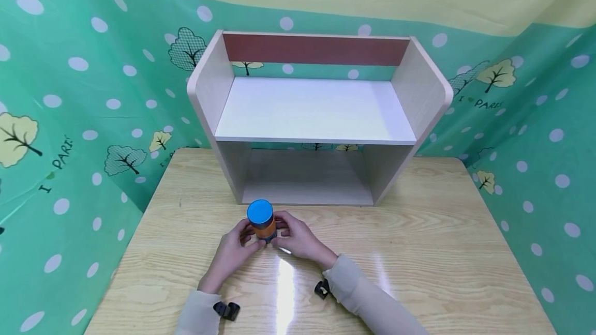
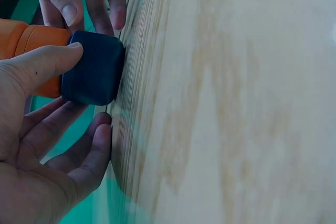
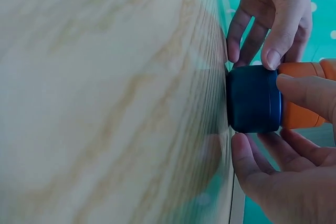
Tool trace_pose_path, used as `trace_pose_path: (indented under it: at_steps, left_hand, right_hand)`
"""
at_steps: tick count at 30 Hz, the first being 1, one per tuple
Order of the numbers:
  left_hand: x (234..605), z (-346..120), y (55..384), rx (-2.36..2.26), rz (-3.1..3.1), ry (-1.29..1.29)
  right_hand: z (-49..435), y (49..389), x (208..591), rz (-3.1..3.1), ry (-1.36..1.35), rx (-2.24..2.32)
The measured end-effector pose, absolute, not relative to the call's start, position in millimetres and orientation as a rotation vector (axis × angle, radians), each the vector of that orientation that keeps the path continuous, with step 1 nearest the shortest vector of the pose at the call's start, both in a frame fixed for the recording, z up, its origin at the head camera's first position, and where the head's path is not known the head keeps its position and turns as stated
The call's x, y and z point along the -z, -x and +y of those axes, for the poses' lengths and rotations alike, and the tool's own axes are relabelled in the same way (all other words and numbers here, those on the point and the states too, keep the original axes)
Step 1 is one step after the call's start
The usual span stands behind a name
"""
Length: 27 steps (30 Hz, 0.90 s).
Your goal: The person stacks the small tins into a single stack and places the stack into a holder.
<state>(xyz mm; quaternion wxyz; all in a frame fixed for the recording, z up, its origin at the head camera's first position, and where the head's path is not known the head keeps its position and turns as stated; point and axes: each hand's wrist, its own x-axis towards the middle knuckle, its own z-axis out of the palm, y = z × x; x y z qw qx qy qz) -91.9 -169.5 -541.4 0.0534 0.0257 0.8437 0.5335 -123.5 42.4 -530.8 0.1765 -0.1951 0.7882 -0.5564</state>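
A small cylindrical container (image 1: 260,212) with a bright blue round top, an orange middle and a dark blue base stands upright on the table in front of the shelf. My left hand (image 1: 234,248) holds it from the left, its thumb lying across the seam above the dark base (image 2: 93,67) in the left wrist view. From the right, my right hand (image 1: 300,238) holds the same container, thumb in front and fingers behind. The right wrist view shows the dark base (image 3: 254,99) resting against the tabletop, with both thumbs near its edge.
Behind the container stands a two-tier white shelf unit (image 1: 307,112) with a reddish-brown back strip (image 1: 316,49). The light wooden table (image 1: 447,252) spreads to both sides. A green patterned curtain (image 1: 93,97) hangs around the table.
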Motion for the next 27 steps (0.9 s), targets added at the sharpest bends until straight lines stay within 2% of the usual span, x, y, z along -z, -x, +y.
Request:
trace_pose_path:
  at_steps: [27]
  left_hand:
    - [540.4, -168.3, 91.3, -1.613, 2.583, -0.079]
  right_hand:
    - [39.2, 128.7, 538.4, 2.255, 0.534, 1.598]
